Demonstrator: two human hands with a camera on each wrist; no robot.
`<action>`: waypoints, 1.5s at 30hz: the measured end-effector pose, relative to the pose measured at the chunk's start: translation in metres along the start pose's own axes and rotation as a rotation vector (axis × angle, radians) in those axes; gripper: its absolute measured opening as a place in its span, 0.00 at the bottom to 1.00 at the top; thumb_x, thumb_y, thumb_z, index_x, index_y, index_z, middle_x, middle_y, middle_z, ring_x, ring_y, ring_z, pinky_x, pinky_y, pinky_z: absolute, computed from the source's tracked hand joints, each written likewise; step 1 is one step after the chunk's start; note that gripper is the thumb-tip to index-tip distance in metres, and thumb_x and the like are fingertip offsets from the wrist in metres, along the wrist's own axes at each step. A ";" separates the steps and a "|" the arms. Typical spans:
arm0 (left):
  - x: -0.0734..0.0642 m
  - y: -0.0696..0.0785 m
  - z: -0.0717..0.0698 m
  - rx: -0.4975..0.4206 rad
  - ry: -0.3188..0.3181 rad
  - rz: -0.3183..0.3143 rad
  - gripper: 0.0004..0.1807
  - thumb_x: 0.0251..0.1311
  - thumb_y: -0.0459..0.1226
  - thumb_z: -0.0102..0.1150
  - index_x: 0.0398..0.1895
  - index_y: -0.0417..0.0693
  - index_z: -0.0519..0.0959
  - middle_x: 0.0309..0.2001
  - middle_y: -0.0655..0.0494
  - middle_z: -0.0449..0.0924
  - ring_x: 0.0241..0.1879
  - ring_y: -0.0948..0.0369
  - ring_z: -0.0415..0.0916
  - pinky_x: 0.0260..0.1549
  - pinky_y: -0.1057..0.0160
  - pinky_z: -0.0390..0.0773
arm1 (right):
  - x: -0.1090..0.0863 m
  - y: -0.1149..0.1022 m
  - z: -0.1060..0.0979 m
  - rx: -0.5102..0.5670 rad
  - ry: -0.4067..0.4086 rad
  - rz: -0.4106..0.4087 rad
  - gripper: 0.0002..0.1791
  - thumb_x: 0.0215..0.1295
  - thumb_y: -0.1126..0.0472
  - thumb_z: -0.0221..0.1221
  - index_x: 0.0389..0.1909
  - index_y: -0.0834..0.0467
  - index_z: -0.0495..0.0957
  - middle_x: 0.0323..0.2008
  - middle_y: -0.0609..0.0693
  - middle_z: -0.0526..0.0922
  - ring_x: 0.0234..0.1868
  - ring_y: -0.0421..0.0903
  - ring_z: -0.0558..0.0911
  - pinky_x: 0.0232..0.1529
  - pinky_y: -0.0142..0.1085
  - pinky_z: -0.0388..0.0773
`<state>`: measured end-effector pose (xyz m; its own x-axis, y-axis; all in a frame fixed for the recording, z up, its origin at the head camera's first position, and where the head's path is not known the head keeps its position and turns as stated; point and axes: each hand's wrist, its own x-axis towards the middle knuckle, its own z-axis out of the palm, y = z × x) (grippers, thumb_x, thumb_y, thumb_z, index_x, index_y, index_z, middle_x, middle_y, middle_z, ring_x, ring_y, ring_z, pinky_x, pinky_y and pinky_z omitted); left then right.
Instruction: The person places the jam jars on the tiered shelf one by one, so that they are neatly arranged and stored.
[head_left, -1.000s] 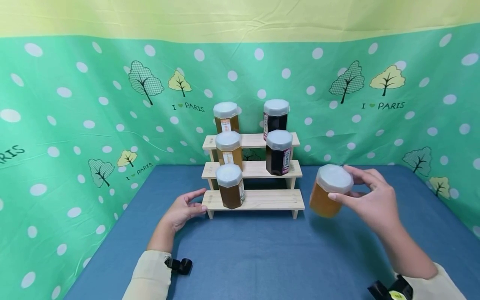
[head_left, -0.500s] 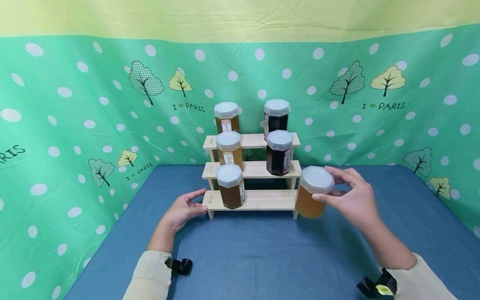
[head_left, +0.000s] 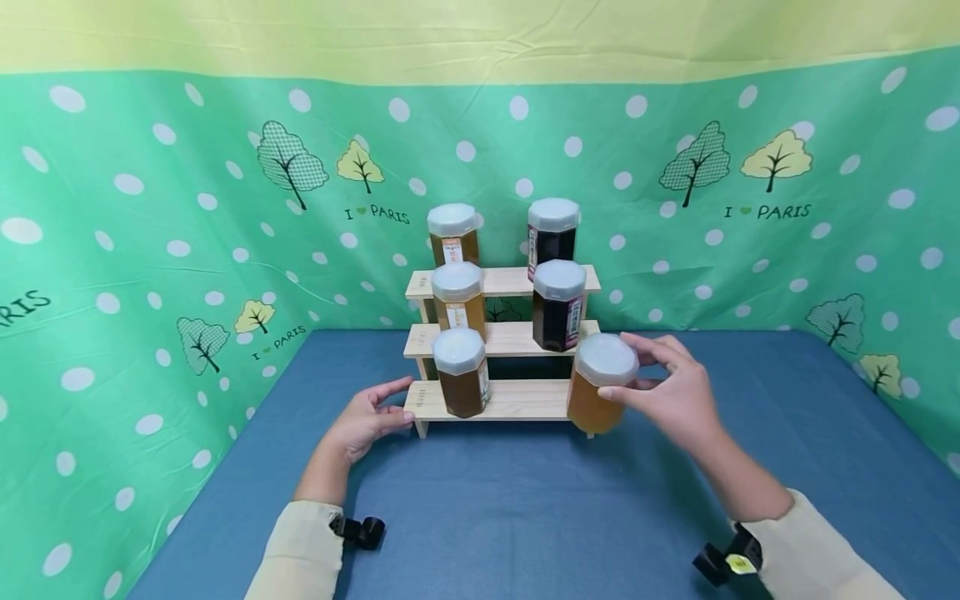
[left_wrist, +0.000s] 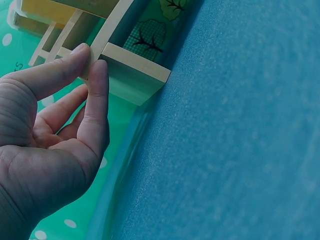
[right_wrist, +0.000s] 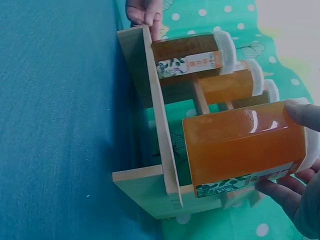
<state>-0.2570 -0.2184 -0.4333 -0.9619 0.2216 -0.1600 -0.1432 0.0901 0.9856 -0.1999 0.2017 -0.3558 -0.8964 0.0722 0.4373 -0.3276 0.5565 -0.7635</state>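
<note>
My right hand (head_left: 678, 398) grips an amber honey jar (head_left: 588, 404) near its whitish lid, fingers behind and thumb in front. The jar hangs slightly tilted at the right end of the lowest step of a three-step wooden display stand (head_left: 525, 402). In the right wrist view a gap shows between the jar's base and the step board (right_wrist: 162, 120). My left hand (head_left: 366, 423) pinches the left end of that lowest step between thumb and finger, as the left wrist view also shows. A brown honey jar (head_left: 462, 387) stands at the left of the same step.
On the middle step stand an amber jar (head_left: 459, 310) and a dark jar (head_left: 558, 321). The top step bears a brownish jar (head_left: 453, 242) and another dark jar (head_left: 555, 237). Blue cloth (head_left: 495, 517) covers the table; a green dotted curtain (head_left: 600, 150) hangs behind.
My right hand has carried the amber honey jar leftward, from beside the stand to the right end of the lowest step. My left hand and the stand have stayed put.
</note>
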 end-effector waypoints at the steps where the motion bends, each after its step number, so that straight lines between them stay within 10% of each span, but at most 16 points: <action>1: 0.000 0.000 0.000 -0.001 -0.001 0.000 0.38 0.58 0.26 0.64 0.73 0.41 0.61 0.60 0.32 0.71 0.40 0.59 0.82 0.46 0.57 0.81 | 0.001 0.001 0.002 0.002 -0.006 -0.001 0.39 0.42 0.61 0.79 0.60 0.60 0.77 0.45 0.53 0.74 0.46 0.46 0.74 0.37 0.24 0.79; 45: 0.000 0.000 -0.001 0.008 0.000 -0.012 0.39 0.59 0.27 0.64 0.73 0.42 0.61 0.60 0.33 0.71 0.40 0.59 0.82 0.47 0.55 0.81 | 0.017 0.002 0.044 0.082 -0.071 -0.121 0.41 0.47 0.66 0.76 0.65 0.61 0.72 0.52 0.58 0.71 0.49 0.54 0.76 0.43 0.47 0.83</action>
<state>-0.2575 -0.2191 -0.4336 -0.9602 0.2201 -0.1719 -0.1530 0.1004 0.9831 -0.2290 0.1678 -0.3708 -0.8667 -0.0515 0.4962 -0.4553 0.4881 -0.7446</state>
